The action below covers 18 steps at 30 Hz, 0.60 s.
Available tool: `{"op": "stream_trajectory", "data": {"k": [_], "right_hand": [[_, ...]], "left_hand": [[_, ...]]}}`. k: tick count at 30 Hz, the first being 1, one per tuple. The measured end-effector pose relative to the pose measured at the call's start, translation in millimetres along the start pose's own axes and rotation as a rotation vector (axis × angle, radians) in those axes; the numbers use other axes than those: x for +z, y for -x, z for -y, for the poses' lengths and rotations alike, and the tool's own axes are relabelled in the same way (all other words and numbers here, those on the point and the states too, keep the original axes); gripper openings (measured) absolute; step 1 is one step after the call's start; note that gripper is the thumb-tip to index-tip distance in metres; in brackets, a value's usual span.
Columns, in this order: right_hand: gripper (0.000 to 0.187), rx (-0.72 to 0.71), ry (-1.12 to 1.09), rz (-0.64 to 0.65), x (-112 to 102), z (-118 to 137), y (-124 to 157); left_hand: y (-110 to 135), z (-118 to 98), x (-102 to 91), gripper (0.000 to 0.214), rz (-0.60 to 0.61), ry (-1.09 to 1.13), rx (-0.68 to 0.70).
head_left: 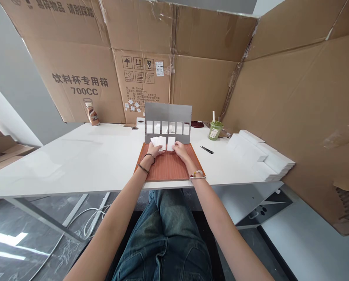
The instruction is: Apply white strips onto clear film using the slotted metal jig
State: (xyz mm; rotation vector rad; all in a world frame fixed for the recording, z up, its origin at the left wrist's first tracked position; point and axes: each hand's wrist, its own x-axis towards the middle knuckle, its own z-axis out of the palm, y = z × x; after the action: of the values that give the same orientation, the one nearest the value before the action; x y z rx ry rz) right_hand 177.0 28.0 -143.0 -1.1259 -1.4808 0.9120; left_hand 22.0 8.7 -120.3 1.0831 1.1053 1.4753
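My left hand (154, 150) is closed on white cards (161, 141), fanned a little so that at least two edges show. Just to its right, my right hand (179, 150) pinches a single white card (171, 143); a narrow gap parts it from the others. Both hands are over the far part of a reddish-brown striped board (170, 168). Behind the cards stands an upright grey panel (168, 111) with a row of rectangular openings, through which white shows. The cards hide part of the panel's lower edge.
On the white table (74, 164), a black pen-like tool (206, 150) lies right of the board. Farther right are a green cup (215, 130) with a straw and stacked white sheets (262, 156). A brown bottle (92, 114) stands back left. Cardboard walls (203, 86) enclose the back and right.
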Motion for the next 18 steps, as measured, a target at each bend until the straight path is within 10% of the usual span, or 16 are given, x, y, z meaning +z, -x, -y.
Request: {"op": "stream_trajectory", "data": {"k": [18], "right_hand": [[0.026,0.071,-0.082,-0.164,-3,6,-1]], "left_hand": [[14,-17,1.2,0.021,0.111,-0.116,0.046]]}}
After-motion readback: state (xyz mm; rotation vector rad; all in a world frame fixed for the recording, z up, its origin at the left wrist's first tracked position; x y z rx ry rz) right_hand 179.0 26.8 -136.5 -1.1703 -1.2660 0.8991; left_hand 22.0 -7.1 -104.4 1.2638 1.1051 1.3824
